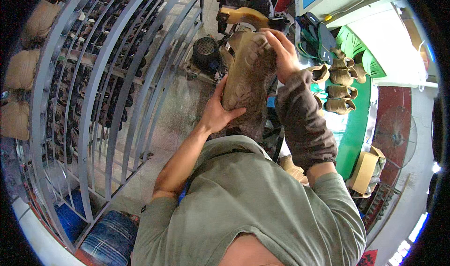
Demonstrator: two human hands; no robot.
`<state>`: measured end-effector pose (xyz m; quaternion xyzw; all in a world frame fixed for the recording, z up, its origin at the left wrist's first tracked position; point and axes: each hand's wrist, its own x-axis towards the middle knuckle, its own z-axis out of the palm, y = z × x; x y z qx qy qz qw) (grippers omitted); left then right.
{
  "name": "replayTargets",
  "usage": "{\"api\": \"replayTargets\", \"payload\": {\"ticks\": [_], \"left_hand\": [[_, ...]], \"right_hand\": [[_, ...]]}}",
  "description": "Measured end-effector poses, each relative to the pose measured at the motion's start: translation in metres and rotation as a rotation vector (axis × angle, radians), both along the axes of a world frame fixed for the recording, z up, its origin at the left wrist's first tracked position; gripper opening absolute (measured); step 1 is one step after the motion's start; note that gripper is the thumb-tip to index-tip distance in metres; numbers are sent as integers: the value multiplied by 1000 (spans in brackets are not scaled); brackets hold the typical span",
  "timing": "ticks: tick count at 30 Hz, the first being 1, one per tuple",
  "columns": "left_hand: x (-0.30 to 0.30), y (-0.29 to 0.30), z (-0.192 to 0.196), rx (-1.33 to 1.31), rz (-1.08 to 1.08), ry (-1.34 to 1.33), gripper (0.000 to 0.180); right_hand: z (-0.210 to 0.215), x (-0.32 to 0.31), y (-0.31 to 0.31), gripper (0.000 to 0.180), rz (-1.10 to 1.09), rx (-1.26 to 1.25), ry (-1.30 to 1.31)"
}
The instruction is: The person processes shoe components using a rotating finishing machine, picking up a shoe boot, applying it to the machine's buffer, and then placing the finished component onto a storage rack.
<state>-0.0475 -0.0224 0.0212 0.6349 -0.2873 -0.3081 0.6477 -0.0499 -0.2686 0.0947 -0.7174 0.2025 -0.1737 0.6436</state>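
Here the fingers of the right hand were curled over the toe end of a tan boot, clamped on it, while the left hand cupped the heel end from below, thumb pressed against the sole — probably so the tread faced up for a look. The boot hung in the air before the person's chest, above a grey floor, sole uppermost, its lugged tread dusty and sand-coloured. Beyond it stood a dark machine; to the right, more tan boots sat on a green worktop, and a curved grey metal rack rose on the left.
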Motion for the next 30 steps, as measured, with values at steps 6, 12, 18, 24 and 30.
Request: {"api": "replayTargets", "payload": {"ticks": [6, 12, 18, 24, 30], "left_hand": [[26, -12, 8, -32, -16, 294, 99], [47, -14, 25, 5, -54, 469, 88], [71, -17, 35, -11, -147, 657, 73], [63, -8, 21, -114, -153, 632, 76], [65, -7, 15, -141, -170, 675, 77]], "right_hand": [[-2, 55, 9, 47, -298, -685, 279], [-1, 86, 2, 36, -227, -1039, 151], [-15, 98, -10, 25, -140, -1115, 74], [-17, 82, 6, 26, -77, -1140, 19], [-13, 80, 8, 28, -21, -1205, -74]]}}
